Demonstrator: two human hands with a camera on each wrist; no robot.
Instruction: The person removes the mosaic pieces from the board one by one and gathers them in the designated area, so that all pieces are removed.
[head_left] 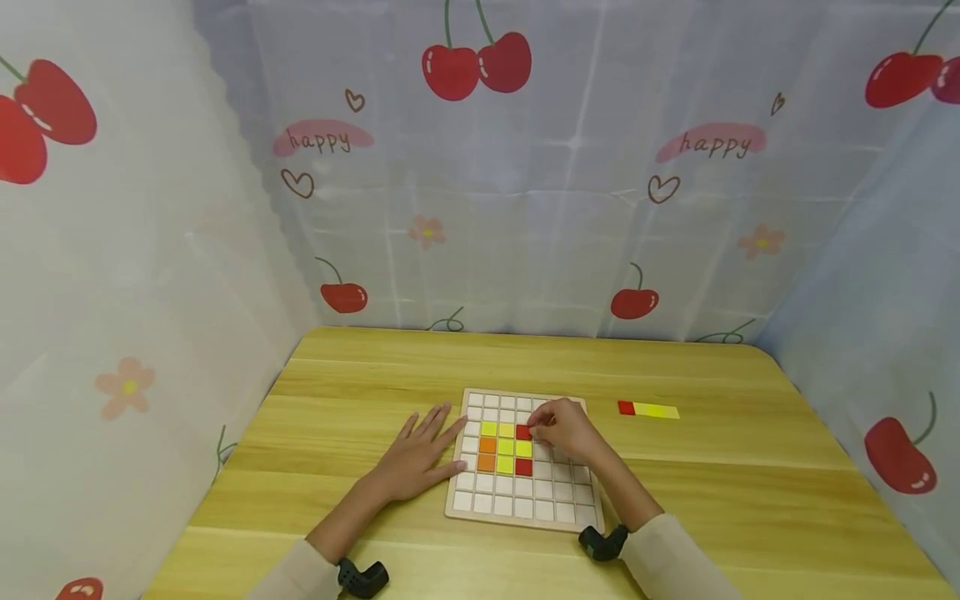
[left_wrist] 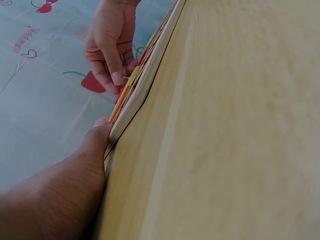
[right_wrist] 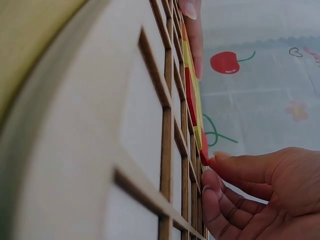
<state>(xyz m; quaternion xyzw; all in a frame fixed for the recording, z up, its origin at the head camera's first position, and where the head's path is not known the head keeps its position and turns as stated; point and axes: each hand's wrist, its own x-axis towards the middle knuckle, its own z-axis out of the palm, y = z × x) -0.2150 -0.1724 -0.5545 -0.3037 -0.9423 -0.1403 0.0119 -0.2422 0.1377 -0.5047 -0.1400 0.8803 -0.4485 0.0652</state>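
Observation:
A square wooden grid board (head_left: 525,524) with white cells lies on the table. Near its middle sit yellow tiles (head_left: 506,447), two orange tiles (head_left: 487,453) and a red tile (head_left: 523,467). My right hand (head_left: 564,429) reaches over the board from the right, thumb and fingertips pinching the edge of another red tile (head_left: 523,432) at the upper right of this coloured block. In the right wrist view the thumb meets that tile's edge low over the grid. My left hand (head_left: 416,458) lies flat, fingers spread, with thumb and fingertips at the board's left edge.
Right of the board, a short row of red and yellow tiles (head_left: 649,410) lies on the wooden table (head_left: 360,375). Dark wrist devices (head_left: 363,578) sit at both cuffs. A cherry-printed curtain (head_left: 525,183) surrounds the table at the back and sides.

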